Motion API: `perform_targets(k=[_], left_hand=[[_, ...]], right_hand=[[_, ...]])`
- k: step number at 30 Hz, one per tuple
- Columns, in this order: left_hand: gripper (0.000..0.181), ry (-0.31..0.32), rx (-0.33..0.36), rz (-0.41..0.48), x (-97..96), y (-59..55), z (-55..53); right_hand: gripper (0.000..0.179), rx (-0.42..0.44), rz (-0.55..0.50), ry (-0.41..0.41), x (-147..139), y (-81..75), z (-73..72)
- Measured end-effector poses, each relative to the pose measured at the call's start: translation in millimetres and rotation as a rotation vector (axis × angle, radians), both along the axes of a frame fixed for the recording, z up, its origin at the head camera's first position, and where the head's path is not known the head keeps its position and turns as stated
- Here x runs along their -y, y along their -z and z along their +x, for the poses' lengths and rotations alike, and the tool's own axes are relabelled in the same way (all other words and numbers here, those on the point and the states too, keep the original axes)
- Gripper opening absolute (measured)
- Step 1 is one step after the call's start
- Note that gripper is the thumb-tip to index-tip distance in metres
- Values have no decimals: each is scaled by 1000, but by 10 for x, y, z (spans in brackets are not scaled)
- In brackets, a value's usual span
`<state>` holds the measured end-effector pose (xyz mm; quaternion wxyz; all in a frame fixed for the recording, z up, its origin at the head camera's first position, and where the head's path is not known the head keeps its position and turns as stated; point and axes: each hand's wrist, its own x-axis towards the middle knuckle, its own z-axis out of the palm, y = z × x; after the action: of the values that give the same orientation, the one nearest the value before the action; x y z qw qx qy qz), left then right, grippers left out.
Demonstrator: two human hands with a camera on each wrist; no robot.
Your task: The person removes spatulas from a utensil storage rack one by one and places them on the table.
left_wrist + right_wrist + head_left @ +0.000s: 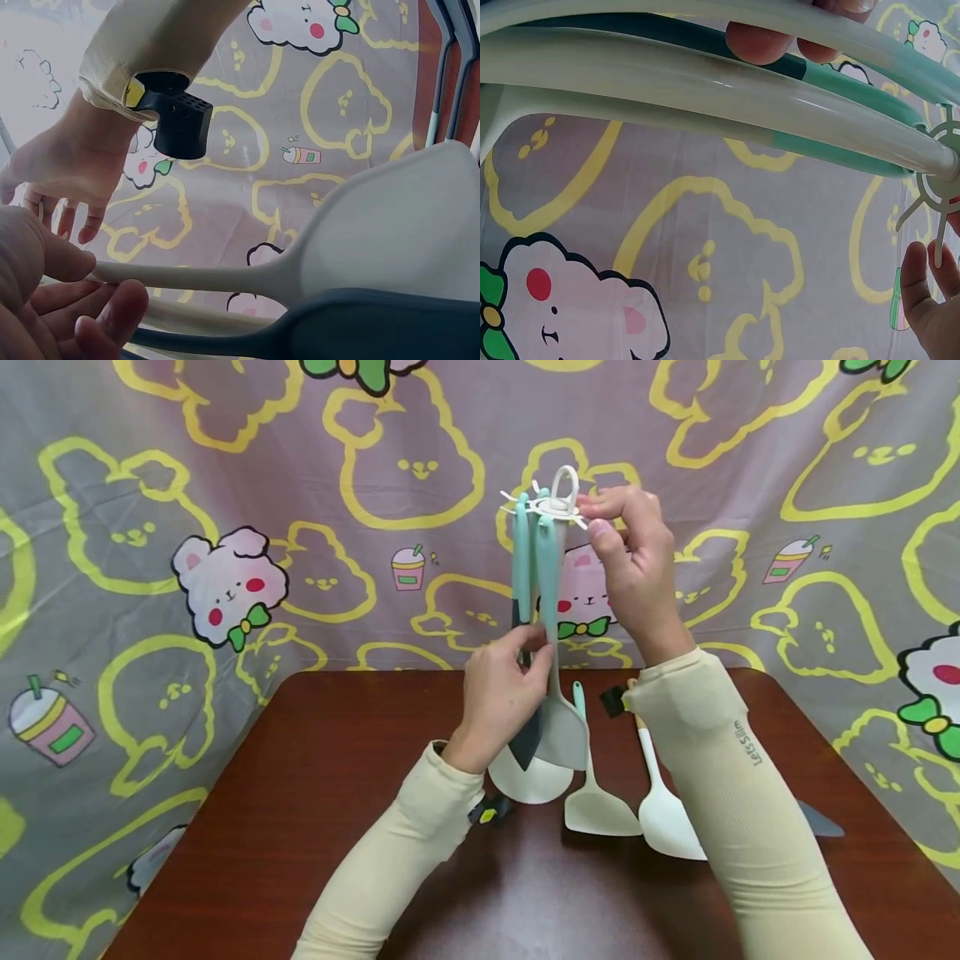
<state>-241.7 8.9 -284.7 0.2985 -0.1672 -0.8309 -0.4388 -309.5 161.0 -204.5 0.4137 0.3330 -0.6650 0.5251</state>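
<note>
A white utensil rack with a ring and spoked hooks on top stands on a round base. Teal-handled utensils hang from it. My right hand pinches the hook crown at the top; its fingertips show beside a spoke. Lower down, my left hand grips the hanging stems. In the left wrist view my left hand holds the stem of a pale spatula, with a dark grey utensil just under it.
Two white spatulas lie on the brown table right of the rack base. A dark grey piece shows behind my right sleeve. A cartoon-print cloth hangs behind the table.
</note>
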Motion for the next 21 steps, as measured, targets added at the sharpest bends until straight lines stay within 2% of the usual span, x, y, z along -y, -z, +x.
perform_targets(k=[8,21], left_hand=[[24,10,18,-4,-7,42,42],[18,5,12,-54,25,-54,134]], right_hand=[[39,-17,53,3,-35,43,9],[38,-36,30,-15,-6,0,-2]])
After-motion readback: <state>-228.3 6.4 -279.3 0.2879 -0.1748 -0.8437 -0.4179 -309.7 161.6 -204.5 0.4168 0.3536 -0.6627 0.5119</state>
